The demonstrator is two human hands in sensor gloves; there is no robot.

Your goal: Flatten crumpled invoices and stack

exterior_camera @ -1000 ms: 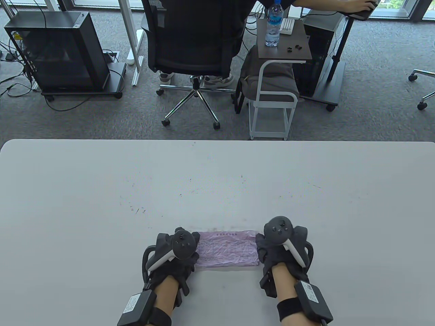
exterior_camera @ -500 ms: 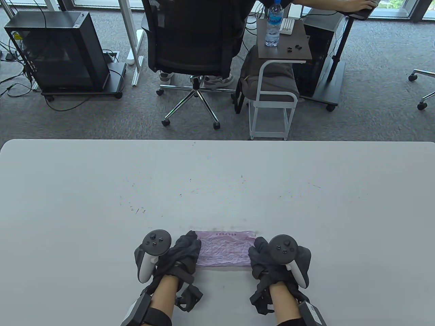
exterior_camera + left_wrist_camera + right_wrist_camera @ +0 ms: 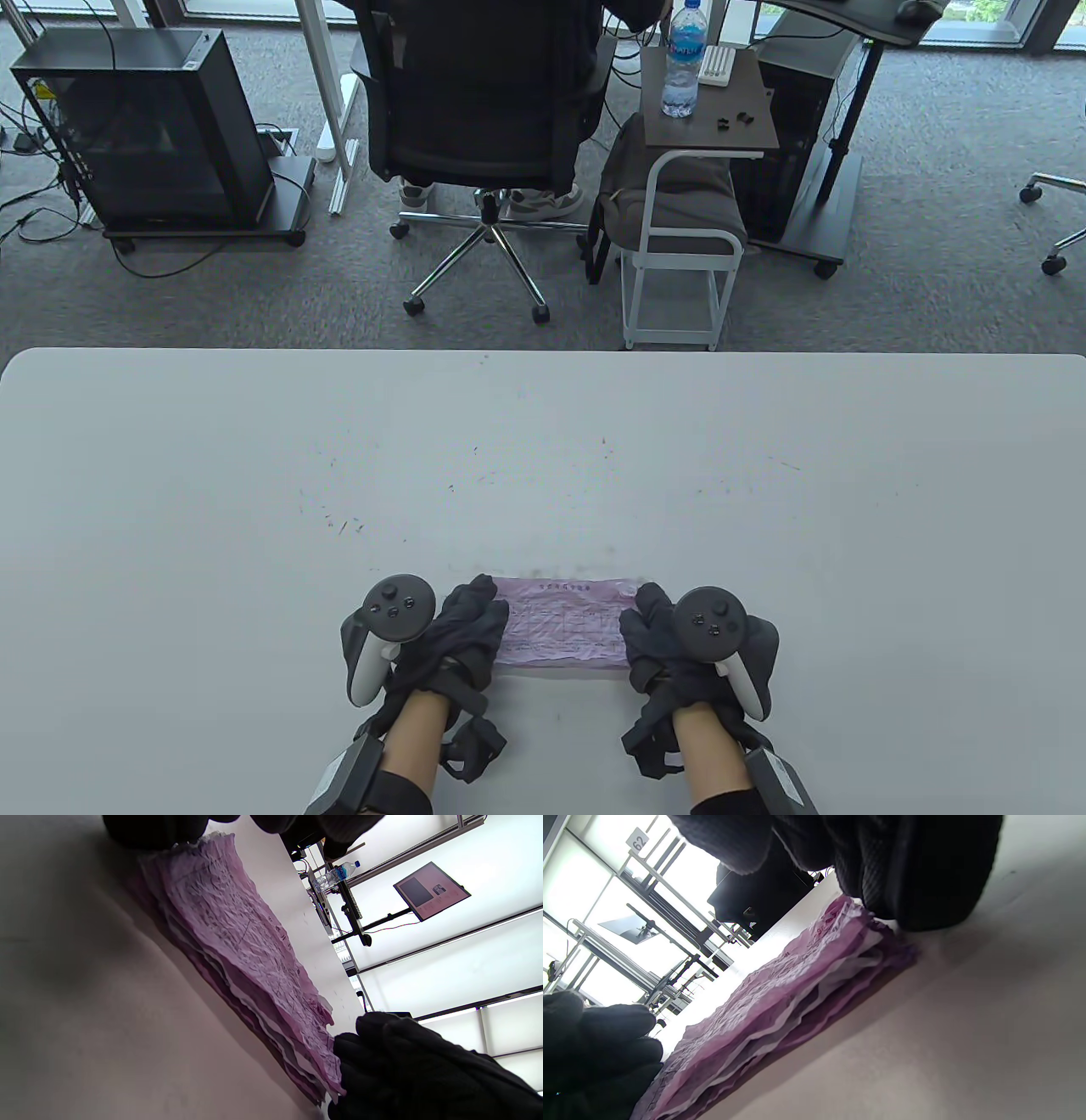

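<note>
The big grey table (image 3: pixel 543 441) is mostly bare, and the only thing on it that matters sits right at the near edge: a stack of pink invoices (image 3: pixel 564 626), lying flat between the two gloved hands. From the wrist views it's clearly several sheets deep, creased all over, with edges that don't line up perfectly, so it looks like the pile is being squared up, not just one sheet smoothed.

The left hand (image 3: pixel 462 632) sits at the stack's left short end, the right hand (image 3: pixel 657 637) at its right short end, each touching the paper. Bracketing it from both sides makes sense: pushing in from the ends would nudge the loose sheets into line, and neither end can slide away.

Hand state is the fuzzy part. The fingers (image 3: pixel 920 870) of the right hand come down against the end of the stack, but whether either hand is pinching the sheets or just pressing with relaxed fingers, the person can't really be read either way.

Judging by the wrinkles, the flattening is only roughly done.
</note>
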